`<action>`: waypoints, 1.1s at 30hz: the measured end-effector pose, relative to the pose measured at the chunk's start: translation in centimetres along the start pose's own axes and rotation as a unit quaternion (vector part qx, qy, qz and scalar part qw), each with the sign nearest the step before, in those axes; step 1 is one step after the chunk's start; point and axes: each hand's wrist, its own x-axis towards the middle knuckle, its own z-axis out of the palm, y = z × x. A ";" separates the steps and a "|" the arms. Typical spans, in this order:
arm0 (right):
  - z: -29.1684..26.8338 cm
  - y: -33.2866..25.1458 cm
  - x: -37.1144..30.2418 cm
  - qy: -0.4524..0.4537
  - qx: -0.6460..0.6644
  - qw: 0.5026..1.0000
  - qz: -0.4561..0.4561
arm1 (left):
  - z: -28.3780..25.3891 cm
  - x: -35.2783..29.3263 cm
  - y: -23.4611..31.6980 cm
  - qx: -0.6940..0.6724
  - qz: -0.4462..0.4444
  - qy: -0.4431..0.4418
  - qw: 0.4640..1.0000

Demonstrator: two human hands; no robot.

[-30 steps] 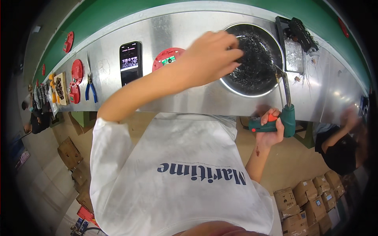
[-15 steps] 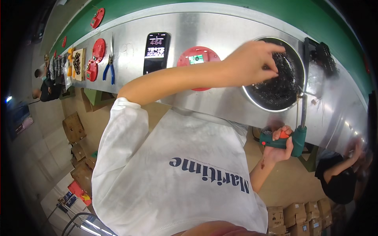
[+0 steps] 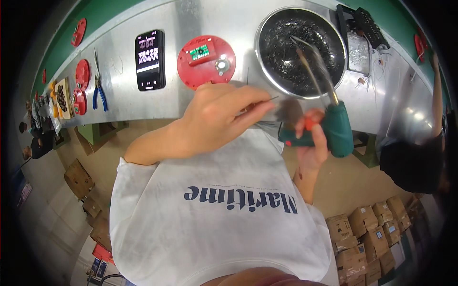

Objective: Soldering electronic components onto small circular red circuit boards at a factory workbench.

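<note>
My left hand [image 3: 217,117] is closed, thumb and fingers pinching a thin dark piece of wire [image 3: 274,99] over the table's near edge. Just beyond it lies a round red plastic part [image 3: 188,71] with a small green circuit board [image 3: 201,51] and a silver disc [image 3: 222,65] on it. My right hand [image 3: 312,145] grips a green soldering gun [image 3: 339,128], fingers by its orange-red trigger. The gun's metal tip reaches over a steel bowl [image 3: 258,59] holding many thin black wire pieces [image 3: 286,52].
Left of the red part lie a phone [image 3: 150,59], blue-handled pliers [image 3: 98,93] and more red parts [image 3: 82,74]. A black stand [image 3: 369,28] is right of the bowl. Another person [image 3: 412,159] is at the right; cardboard boxes [image 3: 374,238] stand on the floor.
My left hand has come back from over the bowl to beside the red part, now with a wire in its fingers. The soldering gun has risen and tilted left over the bowl.
</note>
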 end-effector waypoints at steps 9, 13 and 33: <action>5.7 1.7 2.4 -0.069 -0.135 0.988 0.024 | 1.9 -4.6 -0.9 -0.062 -0.132 0.067 0.987; 5.9 2.2 2.3 -0.082 -0.192 0.977 0.052 | 2.0 -5.9 -1.2 -0.065 -0.158 0.074 0.983; 8.6 1.8 3.8 -0.116 -0.214 0.966 0.085 | 1.2 -7.5 -5.2 -0.271 -0.284 0.183 0.901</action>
